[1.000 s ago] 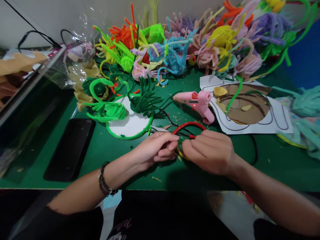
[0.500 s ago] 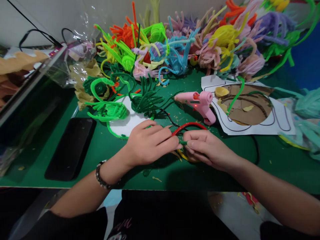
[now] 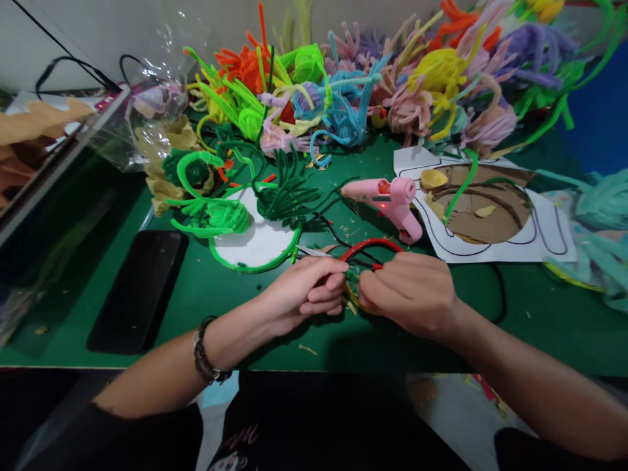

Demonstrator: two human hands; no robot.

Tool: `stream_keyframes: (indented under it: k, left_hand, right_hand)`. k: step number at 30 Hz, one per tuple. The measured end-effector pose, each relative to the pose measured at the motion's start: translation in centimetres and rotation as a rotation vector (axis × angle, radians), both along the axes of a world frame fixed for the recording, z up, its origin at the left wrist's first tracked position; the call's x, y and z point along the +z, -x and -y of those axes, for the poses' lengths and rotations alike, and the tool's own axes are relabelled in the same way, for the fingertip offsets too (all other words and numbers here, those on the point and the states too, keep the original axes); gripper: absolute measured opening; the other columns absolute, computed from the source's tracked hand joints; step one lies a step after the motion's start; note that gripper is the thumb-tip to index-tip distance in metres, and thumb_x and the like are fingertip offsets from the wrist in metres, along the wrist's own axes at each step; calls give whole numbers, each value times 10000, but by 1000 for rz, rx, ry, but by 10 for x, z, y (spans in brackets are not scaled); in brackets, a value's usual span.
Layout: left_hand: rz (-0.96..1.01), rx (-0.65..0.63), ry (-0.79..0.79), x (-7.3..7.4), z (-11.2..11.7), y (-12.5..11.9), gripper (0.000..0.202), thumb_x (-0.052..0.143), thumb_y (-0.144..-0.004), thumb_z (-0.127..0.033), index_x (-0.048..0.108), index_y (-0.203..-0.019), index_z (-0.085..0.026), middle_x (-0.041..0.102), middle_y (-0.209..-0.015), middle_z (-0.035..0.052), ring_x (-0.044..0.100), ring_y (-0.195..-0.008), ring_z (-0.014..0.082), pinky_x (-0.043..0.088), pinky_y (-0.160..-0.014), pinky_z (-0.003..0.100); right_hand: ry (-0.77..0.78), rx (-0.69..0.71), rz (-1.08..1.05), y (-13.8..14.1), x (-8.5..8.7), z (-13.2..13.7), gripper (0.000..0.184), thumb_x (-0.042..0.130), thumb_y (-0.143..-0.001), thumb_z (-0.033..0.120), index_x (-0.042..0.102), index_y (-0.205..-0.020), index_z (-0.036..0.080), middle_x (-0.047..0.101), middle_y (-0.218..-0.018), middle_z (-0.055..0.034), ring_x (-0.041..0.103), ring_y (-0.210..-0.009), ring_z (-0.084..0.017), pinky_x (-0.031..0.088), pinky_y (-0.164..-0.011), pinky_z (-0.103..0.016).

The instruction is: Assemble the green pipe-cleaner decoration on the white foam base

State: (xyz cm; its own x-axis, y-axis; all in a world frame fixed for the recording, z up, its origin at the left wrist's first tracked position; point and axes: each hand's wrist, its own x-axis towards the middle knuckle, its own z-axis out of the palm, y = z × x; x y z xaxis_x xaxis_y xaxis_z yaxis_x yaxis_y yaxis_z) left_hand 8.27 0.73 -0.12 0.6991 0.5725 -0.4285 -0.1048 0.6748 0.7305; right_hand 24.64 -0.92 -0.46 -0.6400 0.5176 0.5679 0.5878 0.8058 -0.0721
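Note:
My left hand (image 3: 305,292) and my right hand (image 3: 411,290) meet over the green table (image 3: 220,307) near its front edge, fingertips pinched together. Between them sits a small pipe-cleaner piece of dark green and yellow (image 3: 351,294), mostly hidden by the fingers. A red loop (image 3: 370,244) arches just behind the hands, with thin black wires beside it. The left wrist wears a dark bead bracelet (image 3: 203,353). A pink glue gun (image 3: 387,199) lies just beyond the hands.
A heap of coloured pipe-cleaner flowers (image 3: 353,85) fills the back. Green pipe-cleaner shapes (image 3: 216,203) and a white disc (image 3: 255,242) lie at left-centre. A black phone (image 3: 140,288) lies at left, a paper template with brown cardboard (image 3: 490,209) at right.
My left hand, which half a second ago reached over the piece from above, has drawn back toward me. Both hands again pinch the piece as one second ago.

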Motion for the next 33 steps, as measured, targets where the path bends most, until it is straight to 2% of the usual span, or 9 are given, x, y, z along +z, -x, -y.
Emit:
stream_keyframes:
  k: [2, 4, 11, 14, 17, 20, 23, 30, 33]
  left_hand:
    - [14, -52, 22, 0, -2, 1, 343, 345, -794, -220, 305, -457, -165, 194, -299, -115, 164, -257, 13, 308, -421, 169]
    - [-79, -73, -175, 1, -3, 4, 358, 339, -818, -255, 347, -472, -163, 238, -316, -103, 218, -283, 27, 298, -415, 173]
    - [-588, 92, -1820, -4, -9, 15, 150, 442, -833, -250, 551, -812, -149, 616, -675, 2, 536, -597, 92, 373, -568, 212]
    - [-698, 130, -2205, -6, -13, 18, 127, 452, -831, -228, 544, -778, -158, 595, -577, -25, 501, -499, 84, 354, -538, 219]
    - [-753, 144, -2333, -6, -15, 19, 118, 456, -819, -170, 541, -737, -169, 576, -534, -42, 486, -473, 79, 346, -534, 219]
    - [-726, 118, -2188, -3, -12, 18, 157, 443, -826, -185, 540, -703, -172, 580, -553, -36, 490, -491, 74, 351, -539, 212]
    - [-566, 77, -1779, 2, -7, 16, 185, 436, -831, -213, 529, -679, -164, 564, -571, -32, 486, -525, 66, 359, -537, 186]
    - [-110, -48, -454, 5, -1, 8, 270, 392, -830, -284, 456, -601, -157, 292, -380, -100, 237, -322, 28, 264, -406, 166]
    - [42, -69, -127, 2, 2, 4, 296, 374, -833, -288, 407, -567, -162, 203, -329, -123, 144, -295, 19, 290, -433, 170]
  right_hand:
    - [-1, -12, -18, 2, -1, 1, 157, 514, -712, 99, 497, -574, 171, 379, -415, 69, 293, -424, -64, 250, -451, -235]
    - [208, -25, -140, 4, 0, 1, 191, 494, -712, 96, 460, -540, 172, 364, -417, 72, 298, -416, -53, 254, -438, -212]
    - [1579, 75, -777, 6, 2, 1, 173, 412, -741, 198, 389, -570, 185, 270, -327, 123, 203, -271, -22, 191, -333, -170]
    - [1849, 175, -1006, 7, -2, -1, 191, 430, -753, 214, 403, -568, 174, 233, -283, 141, 126, -259, -11, 196, -345, -165]
    - [1931, 226, -1055, 8, -6, -1, 203, 447, -759, 215, 415, -565, 166, 242, -285, 139, 126, -258, -6, 189, -343, -160]
    - [1849, 219, -1002, 8, -5, 0, 176, 443, -753, 213, 409, -585, 173, 248, -293, 141, 144, -260, -9, 201, -348, -162]
    - [1594, 125, -823, 8, 0, 2, 170, 427, -754, 230, 397, -594, 184, 298, -344, 120, 205, -285, -20, 194, -337, -166]
    - [229, -24, -158, 0, 6, 3, 203, 483, -719, 101, 458, -534, 182, 359, -417, 66, 287, -421, -57, 241, -440, -220]
    - [15, -14, -37, -4, 6, 3, 174, 509, -724, 121, 489, -566, 190, 374, -410, 60, 285, -428, -73, 245, -457, -245]
